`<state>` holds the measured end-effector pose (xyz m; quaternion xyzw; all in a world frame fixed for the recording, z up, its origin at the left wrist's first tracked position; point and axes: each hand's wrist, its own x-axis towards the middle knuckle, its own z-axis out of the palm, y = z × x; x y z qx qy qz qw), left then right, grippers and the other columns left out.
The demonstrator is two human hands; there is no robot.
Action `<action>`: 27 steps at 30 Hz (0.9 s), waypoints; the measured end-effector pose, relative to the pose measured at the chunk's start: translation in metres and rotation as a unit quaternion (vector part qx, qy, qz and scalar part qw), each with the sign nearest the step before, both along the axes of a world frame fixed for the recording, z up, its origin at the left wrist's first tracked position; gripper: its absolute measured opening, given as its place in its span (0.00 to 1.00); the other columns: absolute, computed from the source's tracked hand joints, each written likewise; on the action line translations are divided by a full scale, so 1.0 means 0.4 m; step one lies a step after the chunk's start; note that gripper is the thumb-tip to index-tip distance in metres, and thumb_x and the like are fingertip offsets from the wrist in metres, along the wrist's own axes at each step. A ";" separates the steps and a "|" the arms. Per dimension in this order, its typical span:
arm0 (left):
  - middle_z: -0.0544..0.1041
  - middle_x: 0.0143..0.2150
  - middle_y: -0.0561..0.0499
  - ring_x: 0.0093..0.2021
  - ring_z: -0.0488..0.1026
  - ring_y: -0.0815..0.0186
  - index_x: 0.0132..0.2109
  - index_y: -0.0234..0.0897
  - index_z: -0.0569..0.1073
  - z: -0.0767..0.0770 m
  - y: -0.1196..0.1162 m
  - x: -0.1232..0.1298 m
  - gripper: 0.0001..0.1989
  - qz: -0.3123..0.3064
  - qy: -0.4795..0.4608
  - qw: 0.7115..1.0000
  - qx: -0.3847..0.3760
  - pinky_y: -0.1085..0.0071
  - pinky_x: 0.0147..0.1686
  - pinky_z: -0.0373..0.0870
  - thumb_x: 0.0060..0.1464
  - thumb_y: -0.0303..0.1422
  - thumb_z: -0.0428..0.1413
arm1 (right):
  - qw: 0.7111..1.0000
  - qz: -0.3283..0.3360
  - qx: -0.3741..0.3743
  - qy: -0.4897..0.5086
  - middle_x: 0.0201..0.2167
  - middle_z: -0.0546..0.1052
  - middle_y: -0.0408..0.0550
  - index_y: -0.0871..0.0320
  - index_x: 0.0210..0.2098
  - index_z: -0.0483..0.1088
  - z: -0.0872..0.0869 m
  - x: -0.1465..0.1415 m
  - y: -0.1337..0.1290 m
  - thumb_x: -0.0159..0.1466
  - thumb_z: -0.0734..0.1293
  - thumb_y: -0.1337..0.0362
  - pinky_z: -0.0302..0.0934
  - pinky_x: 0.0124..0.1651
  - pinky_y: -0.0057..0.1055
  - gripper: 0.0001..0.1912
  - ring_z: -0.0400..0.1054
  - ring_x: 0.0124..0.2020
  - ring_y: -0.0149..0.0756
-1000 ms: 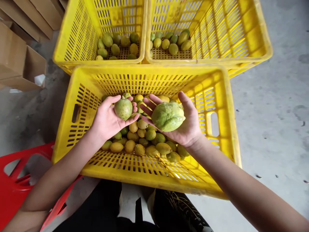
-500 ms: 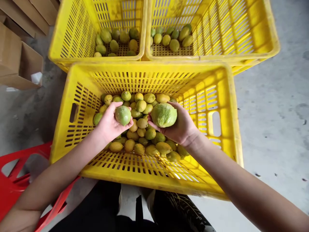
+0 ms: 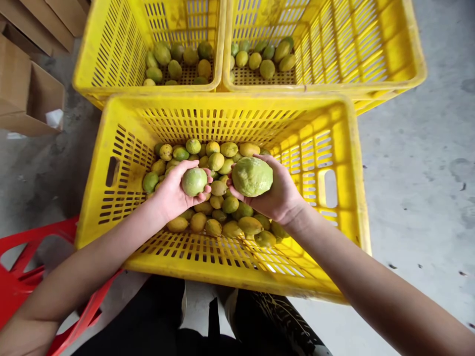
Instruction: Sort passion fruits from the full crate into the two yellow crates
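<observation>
My left hand is closed around a small, smooth, pale green lemon, thumb above and fingertips below. In my right hand rests a larger, bumpy green lemon, gripped from its right side with the fingers underneath. Both hands are held over the near yellow crate, side by side with a small gap between them. Below them, many yellow and green lemons lie heaped on the crate's floor; the hands hide some of these.
Two more yellow crates, a back left crate and a back right crate, adjoin the near one, each with several lemons. A red plastic stool stands at the left. Cardboard boxes occupy the far left of the concrete floor.
My left hand has shifted slightly right with the small green lemon, which has turned a little. The larger lemon has also turned in my right hand, which stays nearly in place.
</observation>
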<state>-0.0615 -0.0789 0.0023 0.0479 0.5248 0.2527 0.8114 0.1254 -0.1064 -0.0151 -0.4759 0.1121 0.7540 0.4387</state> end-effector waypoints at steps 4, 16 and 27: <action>0.73 0.27 0.50 0.22 0.69 0.70 0.34 0.33 0.72 -0.001 -0.002 0.003 0.10 0.001 0.040 0.999 0.018 0.78 0.18 0.62 0.57 0.35 0.62 | 1.000 0.015 0.019 -0.018 0.28 0.78 0.49 0.56 0.41 0.70 -0.006 0.003 -0.004 0.65 0.65 0.55 0.77 0.37 0.40 0.11 0.77 0.32 0.43; 0.73 0.28 0.50 0.25 0.74 0.68 0.34 0.32 0.72 -0.014 -0.004 0.010 0.11 0.022 0.087 0.995 -0.033 0.74 0.24 0.73 0.66 0.33 0.55 | 1.000 -0.001 -0.031 0.004 0.23 0.73 0.47 0.56 0.41 0.69 0.000 -0.005 -0.010 0.68 0.62 0.55 0.78 0.39 0.44 0.11 0.76 0.32 0.43; 0.71 0.24 0.48 0.20 0.69 0.70 0.34 0.32 0.70 -0.018 -0.002 0.005 0.05 0.064 0.034 0.996 -0.049 0.79 0.17 0.64 0.58 0.29 0.52 | 1.000 0.007 0.003 -0.011 0.28 0.76 0.49 0.54 0.42 0.67 -0.040 0.002 -0.015 0.61 0.68 0.51 0.78 0.37 0.45 0.16 0.75 0.29 0.43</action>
